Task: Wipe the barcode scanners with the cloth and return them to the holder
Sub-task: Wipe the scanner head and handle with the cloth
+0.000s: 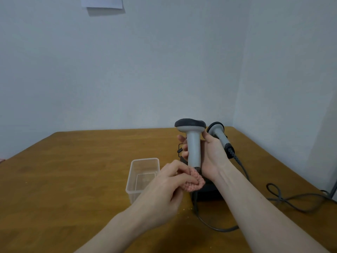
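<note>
The right hand [209, 154] is holding a grey barcode scanner with a black-capped head [193, 141] upright above the brown wooden tabletop [73, 179], its fingers [183, 145] curling round the handle from the far side and its thumb lying along the near side. The right forearm is stretching in from the lower right. The left hand [169, 183] is reaching in from the lower left, its fingers pinching a bunched pink cloth [196, 181] against the scanner's lower end. A second grey scanner [220, 136] is leaning in the black holder [209, 190] just behind the right hand, its grey cable [284, 198] looping across the tabletop. A clear plastic rectangular container [144, 172] is sitting just left of the left hand.
</note>
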